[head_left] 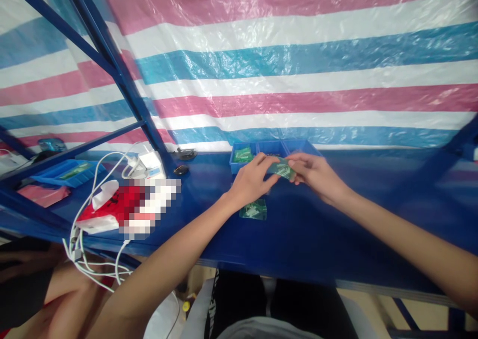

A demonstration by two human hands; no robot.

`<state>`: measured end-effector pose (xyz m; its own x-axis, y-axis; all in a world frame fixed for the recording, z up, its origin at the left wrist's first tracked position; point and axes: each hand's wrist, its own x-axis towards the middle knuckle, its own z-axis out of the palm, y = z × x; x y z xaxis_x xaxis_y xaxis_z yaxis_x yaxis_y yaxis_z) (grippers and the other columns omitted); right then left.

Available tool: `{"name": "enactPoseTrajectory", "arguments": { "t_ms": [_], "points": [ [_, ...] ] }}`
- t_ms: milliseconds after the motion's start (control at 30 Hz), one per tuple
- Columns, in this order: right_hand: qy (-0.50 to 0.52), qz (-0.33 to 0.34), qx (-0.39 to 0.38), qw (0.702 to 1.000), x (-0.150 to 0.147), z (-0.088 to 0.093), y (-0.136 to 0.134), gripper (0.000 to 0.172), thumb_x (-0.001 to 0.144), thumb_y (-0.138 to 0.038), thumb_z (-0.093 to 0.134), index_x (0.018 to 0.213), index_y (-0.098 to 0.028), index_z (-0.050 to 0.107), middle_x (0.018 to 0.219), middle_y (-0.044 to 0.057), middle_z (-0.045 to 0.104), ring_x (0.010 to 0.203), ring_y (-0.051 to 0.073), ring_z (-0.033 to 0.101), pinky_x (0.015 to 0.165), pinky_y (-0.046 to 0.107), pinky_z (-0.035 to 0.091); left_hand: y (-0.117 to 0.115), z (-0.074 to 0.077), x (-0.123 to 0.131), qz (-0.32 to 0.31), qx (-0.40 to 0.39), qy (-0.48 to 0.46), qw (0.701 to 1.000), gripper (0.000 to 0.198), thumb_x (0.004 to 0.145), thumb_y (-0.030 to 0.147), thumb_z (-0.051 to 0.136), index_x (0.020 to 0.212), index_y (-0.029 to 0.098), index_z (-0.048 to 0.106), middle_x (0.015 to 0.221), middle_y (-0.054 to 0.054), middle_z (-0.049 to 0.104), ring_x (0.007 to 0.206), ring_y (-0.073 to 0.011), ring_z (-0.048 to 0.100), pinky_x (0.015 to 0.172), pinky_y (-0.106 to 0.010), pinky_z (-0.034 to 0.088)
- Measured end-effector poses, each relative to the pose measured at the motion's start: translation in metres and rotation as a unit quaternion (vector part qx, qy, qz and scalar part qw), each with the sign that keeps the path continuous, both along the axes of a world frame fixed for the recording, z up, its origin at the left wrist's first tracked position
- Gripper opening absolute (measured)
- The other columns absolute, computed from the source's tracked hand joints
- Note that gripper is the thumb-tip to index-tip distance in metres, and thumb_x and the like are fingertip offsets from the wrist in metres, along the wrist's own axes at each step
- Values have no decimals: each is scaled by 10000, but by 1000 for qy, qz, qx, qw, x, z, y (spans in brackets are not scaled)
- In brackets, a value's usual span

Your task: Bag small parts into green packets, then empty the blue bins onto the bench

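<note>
- Packet (pixel 283 169), green, glossy, flat, pinched between left hand (pixel 257 173) and right hand (pixel 312 173)
- Second packet (pixel 254 210), crinkled, on smooth blue table (pixel 317 239)
- Tray (pixel 236 168), blue, compartmented

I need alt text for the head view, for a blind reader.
Left hand and right hand hold a green packet above a blue table. Another packet lies nearer the wearer; a divided blue tray stands beyond.

Blue tbl (pixel 336 239) holds grn pkt (pixel 254 210), blue tray (pixel 239 169), red pk (pixel 102 210).
</note>
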<state>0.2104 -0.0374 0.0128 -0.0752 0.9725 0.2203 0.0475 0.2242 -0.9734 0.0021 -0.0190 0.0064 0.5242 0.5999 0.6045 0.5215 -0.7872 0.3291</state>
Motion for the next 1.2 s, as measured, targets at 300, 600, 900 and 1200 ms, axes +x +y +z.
{"name": "enactPoseTrajectory", "arguments": {
  "t_ms": [300, 600, 900, 1200],
  "points": [
    [-145, 1, 75, 987, -1, -8, 3, 239, 956, -445, 600, 938, -210, 639, 799, 54, 687, 582, 166, 629, 513, 298, 513, 6, -3, 1, 34, 57, -50, 997, 265, 1055, 409, 544, 986, 193, 681, 1033, -41, 589, 861, -142, 606, 778, -279, 498],
    [-244, -55, 150, 956, -1, -3, -2, 319, 917, -527, 655, 795, -235, 617, 713, 50, 672, 659, 230, 650, 571, 340, 497, 4, 0, 1, 41, 29, -21, 999, 301, 1064, 403, 521, 888, 194, 646, 859, -18, 614, 810, -160, 607, 735, -289, 460],
    [-151, -35, 60, 986, -1, 0, -2, 485, 816, -631, 744, 678, -228, 512, 619, 28, 649, 522, 154, 565, 522, 304, 469, 4, -3, 0, 10, -2, -33, 999, 432, 982, 373, 651, 1365, 260, 486, 1307, -86, 542, 819, -138, 629, 848, -365, 574],
    [-113, -10, 40, 993, -3, 3, -7, 499, 817, -633, 764, 651, -217, 545, 583, 14, 600, 552, 143, 555, 537, 287, 468, 4, -4, -2, 3, -3, 6, 1000, 418, 943, 300, 675, 1329, 272, 518, 1310, -86, 478, 890, -164, 620, 820, -372, 591]
  ]
}}
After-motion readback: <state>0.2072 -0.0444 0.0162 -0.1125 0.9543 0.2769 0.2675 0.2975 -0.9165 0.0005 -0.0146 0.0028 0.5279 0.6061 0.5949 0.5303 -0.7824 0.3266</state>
